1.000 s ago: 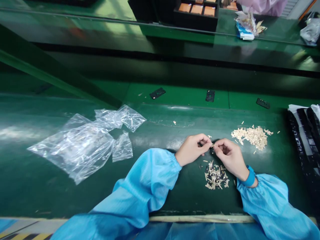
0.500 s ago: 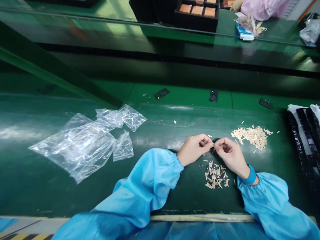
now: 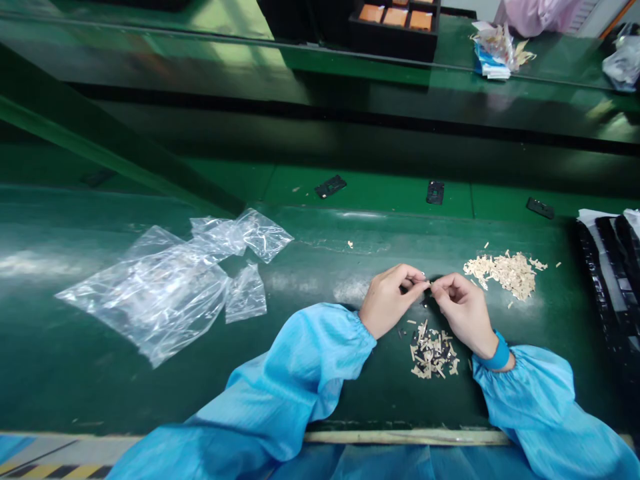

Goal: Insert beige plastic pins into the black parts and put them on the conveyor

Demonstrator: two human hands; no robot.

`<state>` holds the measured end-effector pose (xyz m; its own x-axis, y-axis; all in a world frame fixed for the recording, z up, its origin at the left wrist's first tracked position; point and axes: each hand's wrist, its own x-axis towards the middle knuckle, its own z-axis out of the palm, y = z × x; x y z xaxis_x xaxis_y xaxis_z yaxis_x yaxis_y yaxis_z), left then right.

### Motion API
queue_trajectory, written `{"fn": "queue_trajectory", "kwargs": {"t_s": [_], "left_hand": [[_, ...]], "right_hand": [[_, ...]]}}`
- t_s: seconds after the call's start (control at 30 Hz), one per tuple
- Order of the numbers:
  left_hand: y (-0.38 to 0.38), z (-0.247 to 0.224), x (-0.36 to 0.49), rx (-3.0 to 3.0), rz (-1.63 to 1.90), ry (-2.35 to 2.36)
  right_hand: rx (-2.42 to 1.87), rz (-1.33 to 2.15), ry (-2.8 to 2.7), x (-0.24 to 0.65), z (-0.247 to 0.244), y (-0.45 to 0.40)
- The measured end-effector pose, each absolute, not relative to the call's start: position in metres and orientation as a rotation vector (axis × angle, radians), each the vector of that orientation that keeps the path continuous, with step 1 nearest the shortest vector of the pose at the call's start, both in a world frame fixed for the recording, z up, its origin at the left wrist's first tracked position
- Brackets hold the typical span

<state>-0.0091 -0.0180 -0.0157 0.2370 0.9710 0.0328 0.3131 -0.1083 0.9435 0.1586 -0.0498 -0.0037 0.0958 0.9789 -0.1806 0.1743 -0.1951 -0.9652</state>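
My left hand (image 3: 393,300) and my right hand (image 3: 461,310) meet fingertip to fingertip above the green work surface (image 3: 320,393). Both are closed in a pinch. A tiny part (image 3: 429,284) shows between the fingertips, mostly hidden and too small to name; both hands seem to grip it. Just below them lies a loose pile of small pale strips mixed with black pieces (image 3: 433,352). Beyond my right hand is a larger heap of small pale pieces (image 3: 507,272). A blue band (image 3: 500,353) circles my right wrist.
Clear plastic bags (image 3: 150,287) lie at the left. Flat black plates (image 3: 435,193) rest on the green strip behind. Black packets (image 3: 607,287) stand at the right edge. Across the bench are a black compartment tray (image 3: 393,43) and a person's pink sleeve (image 3: 535,15).
The black plates at the back have shifted slightly right. My left hand has moved a little right, its fingers still pinched. The other person's hand at the top right has gone from view.
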Motion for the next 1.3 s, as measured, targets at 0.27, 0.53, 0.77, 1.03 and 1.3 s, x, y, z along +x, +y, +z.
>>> {"fn": "queue_trajectory", "kwargs": {"t_s": [0.27, 0.53, 0.77, 1.03, 1.3], "left_hand": [[-0.019, -0.012, -0.011, 1.818, 0.889, 1.161], [-0.017, -0.014, -0.012, 1.834, 0.854, 1.107], [-0.015, -0.015, -0.015, 1.821, 0.842, 1.092], [-0.01, -0.012, -0.02, 1.854, 0.887, 1.192], [-0.016, -0.016, -0.016, 2.032, 0.84, 1.047]], "right_hand": [[-1.523, 1.161, -1.195, 0.157, -0.004, -0.05], [-1.49, 1.176, -1.23, 0.158, -0.007, -0.053], [-1.502, 1.168, -1.28, 0.158, -0.007, -0.053], [-1.532, 1.165, -1.201, 0.16, -0.003, -0.049], [-1.507, 1.17, -1.221, 0.158, -0.005, -0.051]]}}
